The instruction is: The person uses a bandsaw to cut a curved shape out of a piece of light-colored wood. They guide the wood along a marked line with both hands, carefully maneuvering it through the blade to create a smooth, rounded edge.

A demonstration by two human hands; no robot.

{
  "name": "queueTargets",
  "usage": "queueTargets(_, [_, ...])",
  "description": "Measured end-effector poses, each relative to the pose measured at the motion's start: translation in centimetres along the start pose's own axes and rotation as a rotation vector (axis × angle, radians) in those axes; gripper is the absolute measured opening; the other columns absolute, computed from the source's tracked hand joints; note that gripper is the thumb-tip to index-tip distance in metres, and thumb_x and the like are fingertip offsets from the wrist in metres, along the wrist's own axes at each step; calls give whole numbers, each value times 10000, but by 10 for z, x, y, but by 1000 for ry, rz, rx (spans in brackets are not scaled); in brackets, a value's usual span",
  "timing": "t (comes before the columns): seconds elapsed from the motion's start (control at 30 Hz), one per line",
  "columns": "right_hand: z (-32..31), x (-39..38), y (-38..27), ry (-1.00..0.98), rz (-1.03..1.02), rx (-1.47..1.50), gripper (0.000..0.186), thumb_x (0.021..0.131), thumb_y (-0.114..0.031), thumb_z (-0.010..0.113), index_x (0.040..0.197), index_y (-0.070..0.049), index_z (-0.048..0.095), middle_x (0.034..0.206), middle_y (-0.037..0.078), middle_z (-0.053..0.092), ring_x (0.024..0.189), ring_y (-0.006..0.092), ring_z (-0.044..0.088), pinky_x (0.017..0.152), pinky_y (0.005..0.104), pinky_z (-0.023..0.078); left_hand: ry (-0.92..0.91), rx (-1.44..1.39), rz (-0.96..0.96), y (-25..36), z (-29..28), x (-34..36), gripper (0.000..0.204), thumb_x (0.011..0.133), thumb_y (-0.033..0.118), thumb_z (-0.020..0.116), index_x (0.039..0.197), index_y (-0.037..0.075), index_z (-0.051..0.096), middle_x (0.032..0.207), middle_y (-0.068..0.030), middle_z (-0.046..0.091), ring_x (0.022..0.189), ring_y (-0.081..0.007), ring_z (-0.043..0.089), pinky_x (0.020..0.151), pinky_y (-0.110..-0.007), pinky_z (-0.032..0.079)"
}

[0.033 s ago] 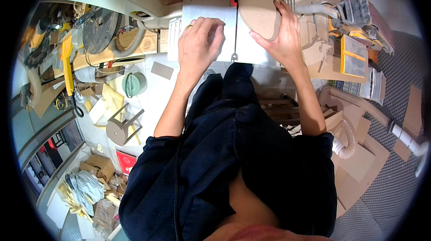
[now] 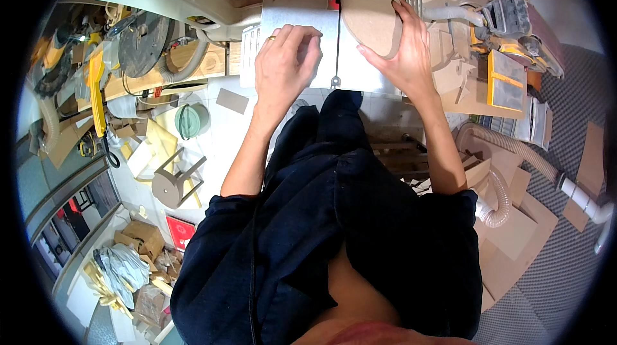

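Observation:
I stand at a saw's grey metal table (image 2: pixel 299 14) with a thin upright blade (image 2: pixel 339 24) in its slot. A rounded brown fibreboard piece (image 2: pixel 369 17) lies flat on the table just right of the blade. My right hand (image 2: pixel 402 56) grips its right edge, fingers spread over the curve. My left hand (image 2: pixel 286 62), wearing a ring, rests on the bare table left of the blade with its fingers curled under. I see nothing in that hand.
A small wooden stool (image 2: pixel 173 181), a green bucket (image 2: pixel 191 120) and a yellow tool (image 2: pixel 96 88) crowd the floor at left. A ribbed dust hose (image 2: pixel 508 146), a yellow-sided box (image 2: pixel 504 81) and brown board offcuts (image 2: pixel 514 229) lie at right.

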State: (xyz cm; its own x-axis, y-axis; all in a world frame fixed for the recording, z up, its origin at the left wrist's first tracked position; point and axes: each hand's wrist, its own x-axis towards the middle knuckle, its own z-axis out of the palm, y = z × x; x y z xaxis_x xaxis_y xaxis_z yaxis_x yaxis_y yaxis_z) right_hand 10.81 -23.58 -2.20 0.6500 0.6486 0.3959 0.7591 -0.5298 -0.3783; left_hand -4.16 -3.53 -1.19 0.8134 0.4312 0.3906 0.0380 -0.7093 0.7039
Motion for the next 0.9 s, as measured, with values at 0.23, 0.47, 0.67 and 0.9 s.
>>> queueTargets(0.23, [-10,-1,-8,-67,22,15,1105,737,-459,928,1576,-23,355,1594,263,412,1472,441,404,1229,565,332,-2,0,-1,0,0,-1,81,909,86,740,987,98,724,837,-33,671,745,-211,658,732,-357,504])
queueTargets(0.47, [-9,-4,-5,-75,7,27,1102,735,-432,899,1583,-22,327,1583,268,408,1457,447,403,1227,567,329,-10,-9,-12,-1,0,-1,77,914,90,735,990,96,726,839,-36,674,731,-210,653,722,-357,504])
queueTargets(0.67, [-10,-4,-6,-76,1,29,1101,716,-404,906,1569,-12,330,1567,263,423,1441,444,413,1217,554,335,-5,-18,-8,-1,0,-1,78,914,97,739,992,96,729,841,-38,675,723,-207,649,716,-356,504])
queueTargets(0.9, [-10,-2,-6,-69,-11,26,1105,703,-404,913,1562,-14,338,1566,250,432,1443,428,420,1216,544,337,-11,0,-14,0,0,-1,76,911,97,746,986,99,733,843,-35,674,721,-206,638,718,-353,502])
